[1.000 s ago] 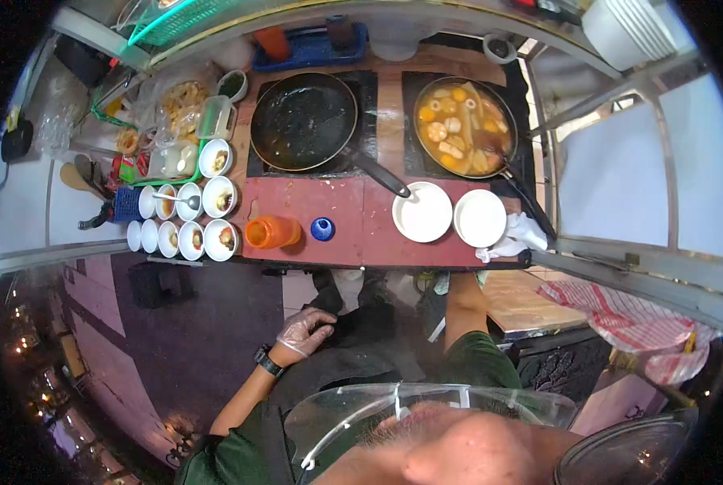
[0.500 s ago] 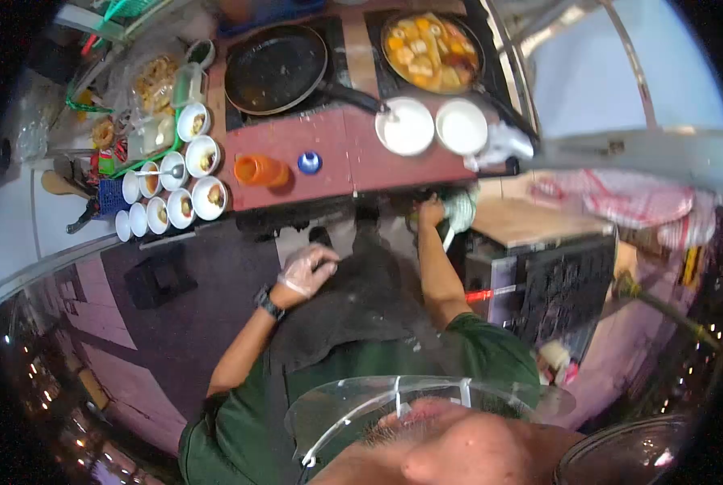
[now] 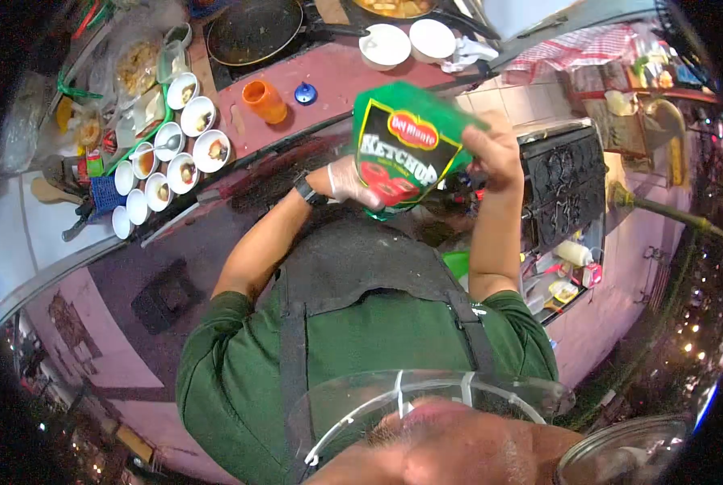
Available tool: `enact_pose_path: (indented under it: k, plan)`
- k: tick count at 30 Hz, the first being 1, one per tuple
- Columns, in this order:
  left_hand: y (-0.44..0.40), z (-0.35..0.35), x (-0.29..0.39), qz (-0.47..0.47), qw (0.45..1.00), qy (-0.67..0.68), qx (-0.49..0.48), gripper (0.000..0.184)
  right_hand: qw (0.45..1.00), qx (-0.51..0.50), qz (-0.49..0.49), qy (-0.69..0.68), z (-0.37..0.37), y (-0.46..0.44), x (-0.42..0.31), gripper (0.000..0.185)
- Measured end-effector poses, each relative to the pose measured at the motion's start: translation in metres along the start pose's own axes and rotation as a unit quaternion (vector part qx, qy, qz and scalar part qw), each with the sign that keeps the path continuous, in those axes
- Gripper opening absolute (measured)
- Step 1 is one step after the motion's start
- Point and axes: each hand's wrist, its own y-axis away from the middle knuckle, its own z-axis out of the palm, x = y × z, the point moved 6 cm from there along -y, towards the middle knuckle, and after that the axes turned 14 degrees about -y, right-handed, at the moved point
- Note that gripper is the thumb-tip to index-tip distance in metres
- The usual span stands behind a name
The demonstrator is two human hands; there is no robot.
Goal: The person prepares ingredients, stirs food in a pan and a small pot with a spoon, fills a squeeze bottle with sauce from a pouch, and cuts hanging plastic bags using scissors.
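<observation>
A large green ketchup pouch (image 3: 406, 145) is held up between my hands, its printed front facing up and tilted. My left hand (image 3: 352, 184), in a clear plastic glove, grips the pouch's lower left side. At the upper right corner, my bare right hand (image 3: 495, 151) is closed on the pouch. Beyond the pouch, an open orange bottle (image 3: 264, 103) stands on the red counter (image 3: 329, 73), and its blue cap (image 3: 305, 94) lies just right of it.
Several small white bowls (image 3: 210, 151) with sauces stand at the left. Behind are a dark frying pan (image 3: 255, 31), a pan of stew (image 3: 398, 6) and two white bowls (image 3: 385, 47). A black griddle (image 3: 563, 182) is at the right, near a red checked cloth (image 3: 575, 47).
My right hand has come up from below the counter with the ketchup pouch, and my left hand has taken hold of it too. The view has turned and tilted downward.
</observation>
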Motion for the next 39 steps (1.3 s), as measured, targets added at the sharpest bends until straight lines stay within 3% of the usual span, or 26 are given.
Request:
enact_pose_path:
  k: [1, 2, 3, 6, 8, 9, 10, 12, 13, 14, 16, 17, 20, 24, 26, 28, 30, 35, 39]
  plan:
    - [-0.002, 0.007, 0.024, -0.005, 0.994, 0.105, 0.014, 0.080, 0.995, -0.002, -0.073, -0.074, 0.001, -0.006, 0.001, 0.042]
    - [0.001, 0.003, 0.042, 0.019, 0.996, 0.081, 0.040, 0.083, 0.979, -0.014, -0.143, -0.141, 0.004, -0.010, 0.001, 0.046]
    - [0.004, 0.000, 0.057, 0.046, 0.996, 0.048, 0.061, 0.082, 0.976, 0.048, -0.129, -0.170, 0.005, -0.006, 0.008, 0.044]
    - [0.011, -0.013, 0.071, 0.095, 0.983, 0.006, 0.159, 0.077, 0.988, -0.073, -0.119, 0.067, 0.006, -0.004, 0.056, 0.055]
    - [0.019, -0.014, 0.081, 0.090, 0.965, 0.048, 0.241, 0.071, 0.999, -0.008, -0.002, -0.032, 0.016, 0.004, 0.110, 0.084]
    - [0.018, -0.014, 0.076, 0.102, 0.935, 0.148, 0.305, 0.063, 0.995, 0.033, 0.050, -0.086, 0.021, 0.009, 0.137, 0.101]
    - [0.020, -0.013, 0.081, 0.119, 0.909, 0.146, 0.372, 0.065, 0.988, 0.038, 0.005, -0.148, 0.033, -0.003, 0.145, 0.098]
    - [0.035, -0.023, 0.105, 0.161, 0.873, -0.067, 0.456, 0.072, 0.987, 0.067, 0.028, -0.143, 0.029, -0.016, 0.150, 0.093]
    - [0.040, -0.024, 0.109, 0.246, 0.797, -0.134, 0.535, 0.077, 0.982, 0.057, 0.062, -0.167, 0.031, -0.020, 0.140, 0.090]
    - [0.049, -0.031, 0.126, 0.257, 0.762, -0.219, 0.553, 0.070, 0.985, 0.011, 0.057, -0.161, 0.040, -0.031, 0.121, 0.089]
    - [0.047, -0.044, 0.138, 0.232, 0.876, 0.013, 0.423, 0.064, 0.987, -0.031, 0.081, -0.135, 0.059, -0.046, 0.083, 0.092]
    - [0.046, -0.054, 0.133, 0.222, 0.877, 0.151, 0.399, 0.047, 0.988, -0.058, 0.093, -0.106, 0.067, -0.057, 0.071, 0.094]
    - [0.043, -0.071, 0.119, 0.279, 0.844, 0.347, 0.299, 0.044, 0.987, -0.087, 0.115, 0.078, 0.067, -0.083, 0.046, 0.078]
    - [0.034, -0.083, 0.106, 0.310, 0.804, 0.391, 0.322, 0.042, 0.970, -0.107, 0.156, 0.153, 0.082, -0.112, 0.013, 0.064]
    - [0.027, -0.093, 0.097, 0.299, 0.776, 0.454, 0.319, 0.040, 0.937, -0.148, 0.178, 0.263, 0.084, -0.133, 0.004, 0.056]
    - [0.026, -0.099, 0.090, 0.286, 0.771, 0.452, 0.347, 0.037, 0.930, -0.196, 0.127, 0.283, 0.094, -0.147, -0.002, 0.050]
    - [0.021, -0.108, 0.083, 0.311, 0.752, 0.455, 0.362, 0.046, 0.923, -0.197, 0.141, 0.298, 0.101, -0.154, -0.012, 0.048]
    - [0.019, -0.109, 0.090, 0.332, 0.757, 0.455, 0.331, 0.053, 0.889, -0.212, 0.114, 0.390, 0.101, -0.175, -0.017, 0.035]
    - [0.013, -0.111, 0.091, 0.340, 0.758, 0.456, 0.320, 0.062, 0.859, -0.245, 0.117, 0.434, 0.119, -0.182, -0.031, 0.036]
